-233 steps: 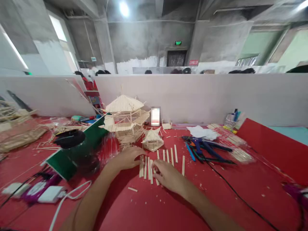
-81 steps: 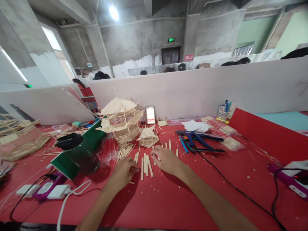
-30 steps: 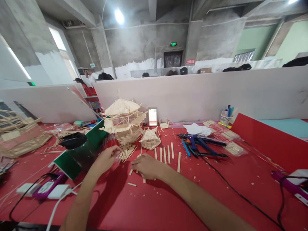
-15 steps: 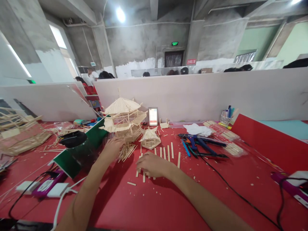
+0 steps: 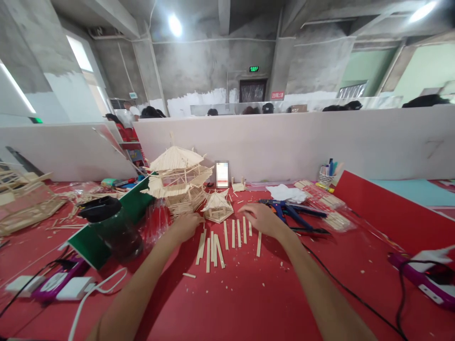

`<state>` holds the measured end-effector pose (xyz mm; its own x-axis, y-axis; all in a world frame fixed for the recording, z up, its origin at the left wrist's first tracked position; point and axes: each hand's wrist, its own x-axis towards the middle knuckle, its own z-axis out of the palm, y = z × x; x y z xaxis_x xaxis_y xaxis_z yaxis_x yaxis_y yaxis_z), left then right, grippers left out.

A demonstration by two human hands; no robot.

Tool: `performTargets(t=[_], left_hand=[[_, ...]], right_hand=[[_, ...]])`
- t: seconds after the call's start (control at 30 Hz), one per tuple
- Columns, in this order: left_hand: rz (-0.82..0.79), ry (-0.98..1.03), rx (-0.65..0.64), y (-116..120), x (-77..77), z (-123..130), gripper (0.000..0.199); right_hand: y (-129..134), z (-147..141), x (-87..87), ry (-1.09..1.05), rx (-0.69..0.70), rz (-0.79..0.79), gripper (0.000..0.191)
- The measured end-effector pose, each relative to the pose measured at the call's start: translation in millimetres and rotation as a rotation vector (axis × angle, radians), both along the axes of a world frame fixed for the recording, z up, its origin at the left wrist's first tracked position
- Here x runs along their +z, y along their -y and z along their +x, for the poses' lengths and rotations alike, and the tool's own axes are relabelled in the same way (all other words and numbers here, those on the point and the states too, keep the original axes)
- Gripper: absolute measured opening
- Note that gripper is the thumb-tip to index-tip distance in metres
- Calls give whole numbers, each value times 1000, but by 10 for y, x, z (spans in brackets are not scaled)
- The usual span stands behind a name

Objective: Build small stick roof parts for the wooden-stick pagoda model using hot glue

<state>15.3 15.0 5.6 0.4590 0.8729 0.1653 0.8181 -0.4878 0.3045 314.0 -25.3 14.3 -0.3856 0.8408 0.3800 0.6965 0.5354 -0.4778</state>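
Observation:
Flat wooden sticks [image 5: 215, 248] lie in a loose row on the red table [image 5: 234, 308]. My left hand [image 5: 188, 226] is at the row's left end, in front of the large stick pavilion [image 5: 177, 177]; its fingers are bent together at a stick's end, and what they hold is too small to make out. The small stick pavilion [image 5: 218, 207] stands between my hands. Beyond the row's right part, my right hand [image 5: 261, 218] hovers with curled fingers, thumb and fingertips slightly apart, nothing visible between them.
Blue glue guns [image 5: 295, 213] lie right of my right hand, with a cable running forward. White tissue [image 5: 286, 193] and bagged sticks [image 5: 330, 203] are behind. At left stand a dark-lidded jar [image 5: 115, 232], a green board [image 5: 90, 246] and a purple power strip [image 5: 59, 282].
My right hand has moved right and away from the near sticks, uncovering them. My left hand has shifted right; the slatted stick bundle beside it no longer shows. The camera view has shifted slightly.

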Motion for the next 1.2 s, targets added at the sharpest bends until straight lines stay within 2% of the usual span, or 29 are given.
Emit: performTargets(t=[0.13,0.37,0.47,0.63,0.77,0.9,1.0,1.13,1.2], left_hand=[[18,-178,-106,-129,-84,15,43],[83,-296,-107,-153,-93,-12,32],[100,-303,-57,-122,-105,8,25],[117,-312,113,-108,-141,65,16],[112,-326,197,-95,-134,67,20],[100,-311,219,-70,-105,7,25],[80,-283,157,-56,-70,-58,26],[2,-166,-151,-30,-30,-175,26],[-35,-102,-266,-6,-20,-232,29]], right_hand=[[-65,228,-83,-5,-118,-7,31],[-134,415,-134,-4,-221,-1,32],[-139,440,-138,-9,-255,5,32],[-155,484,-147,-43,-329,33,31],[-170,486,-150,-47,-384,37,30],[-182,418,-179,-22,-386,24,29],[-194,341,-226,22,-339,18,28],[-202,223,-311,78,-188,-4,33],[-204,159,-364,121,-149,-14,37]])
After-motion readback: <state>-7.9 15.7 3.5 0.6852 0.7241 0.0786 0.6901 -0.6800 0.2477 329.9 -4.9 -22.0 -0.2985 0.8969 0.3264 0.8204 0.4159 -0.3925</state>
